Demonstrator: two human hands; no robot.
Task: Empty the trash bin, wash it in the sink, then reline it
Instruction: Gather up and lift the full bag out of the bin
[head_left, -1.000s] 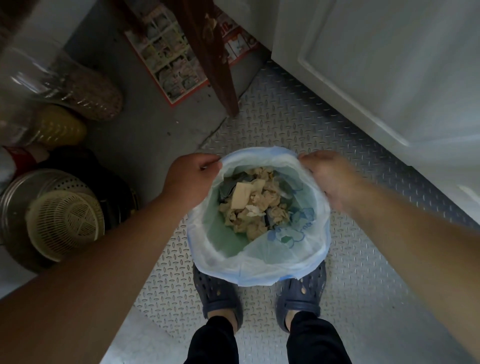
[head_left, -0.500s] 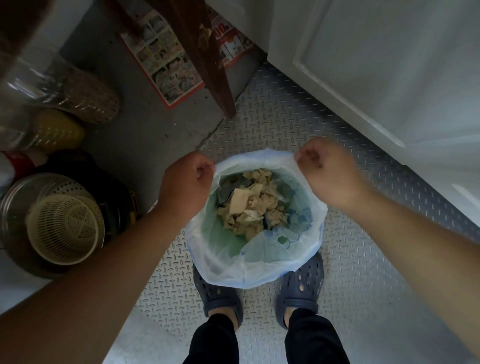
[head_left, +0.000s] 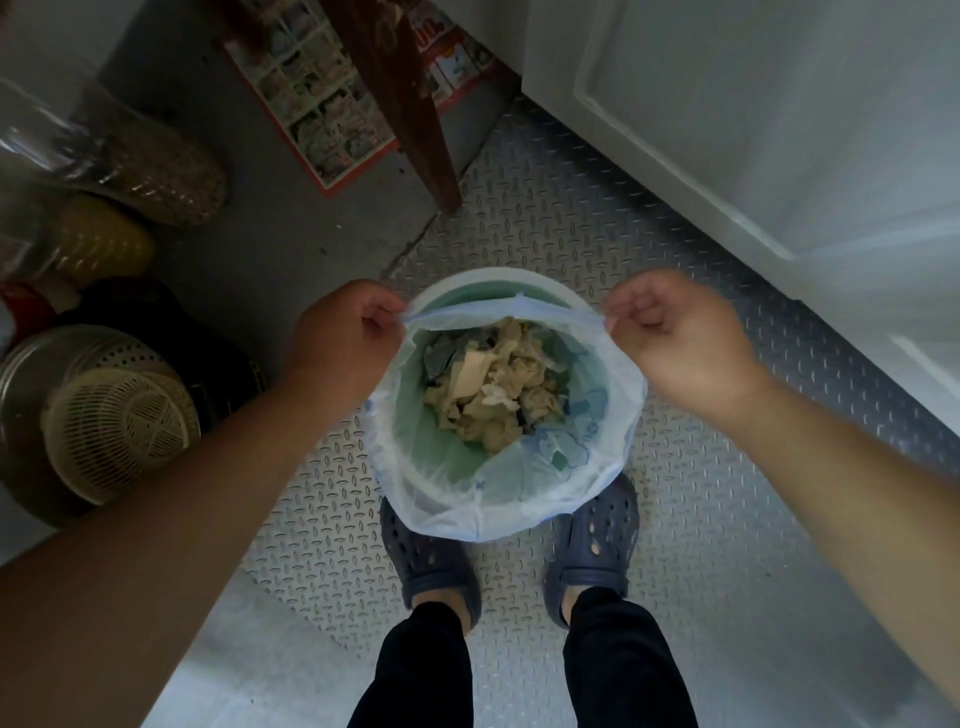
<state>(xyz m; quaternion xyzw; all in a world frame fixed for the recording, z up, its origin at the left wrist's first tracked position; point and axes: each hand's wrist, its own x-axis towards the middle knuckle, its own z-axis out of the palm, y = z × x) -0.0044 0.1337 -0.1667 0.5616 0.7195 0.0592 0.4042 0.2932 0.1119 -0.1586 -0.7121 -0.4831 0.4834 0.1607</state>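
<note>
trash bin (head_left: 483, 285): pale green round bin standing on the diamond-plate floor (head_left: 675, 519), just ahead of the person's feet; only its far rim and inner wall show bare, the rest is wrapped by the liner.
bin liner (head_left: 519, 514): translucent white-blue plastic bag; its far edge is lifted off the rim and stretched in a line between the two hands, while its near edge is folded over the outside of the bin.
trash (head_left: 493, 389): crumpled beige paper and tissue, with some darker scraps, heaped inside the liner.
left hand (head_left: 343, 332): at the left side of the bin; fingers curled, thumb and fingers pinching the liner's edge.
right hand (head_left: 675, 332): at the right side of the bin; fingers curled in, pinching the liner's edge at its fingertips.
clogs (head_left: 597, 540): dark blue with holes, one each side of the bin's near edge, partly hidden under the liner; black trouser legs above them.
white door (head_left: 779, 130): panelled, at the upper right.
wooden leg (head_left: 410, 114): dark brown, slanting down to the floor beyond the bin, over a printed leaflet (head_left: 322, 114).
cream basket (head_left: 124, 431): slotted plastic, sitting in a perforated metal pan (head_left: 31, 364) at the left.
upper left: clear plastic bags of grainy stuff, blurred.
</note>
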